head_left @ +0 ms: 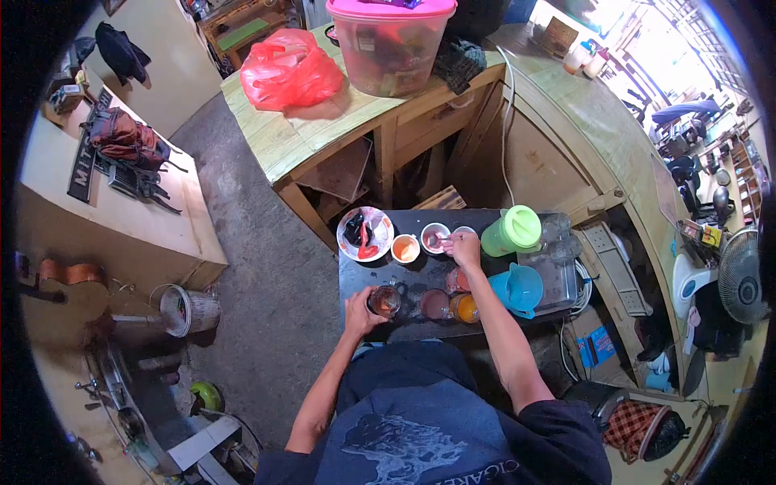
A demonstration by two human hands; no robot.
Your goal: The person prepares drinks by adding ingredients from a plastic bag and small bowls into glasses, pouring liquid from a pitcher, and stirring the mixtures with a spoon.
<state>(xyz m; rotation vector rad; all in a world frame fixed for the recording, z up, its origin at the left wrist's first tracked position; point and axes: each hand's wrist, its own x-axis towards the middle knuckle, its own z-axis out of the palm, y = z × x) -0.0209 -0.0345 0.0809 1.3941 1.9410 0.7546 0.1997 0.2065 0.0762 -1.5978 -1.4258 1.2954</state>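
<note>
My left hand (362, 310) is wrapped round a glass mug (385, 301) of dark drink at the left front of the dark table (356, 279). Over a white cup (435, 230) with reddish contents, my right hand (463, 247) is closed in a pinch on what looks like a spoon (437, 240), its end inside the cup. Left of it stands a white cup of orange contents (405, 249). Glasses of brownish drink (434, 304), orange drink (465, 308) and reddish drink (457, 280) stand below my right hand. Another cup is partly hidden behind that hand.
A plate (381, 221) with a black bag and red piece lies at the table's back left. On the right stand a green lidded pitcher (512, 231), a blue jug (517, 291) and clear glasses (558, 241). A wooden counter (283, 149) lies beyond.
</note>
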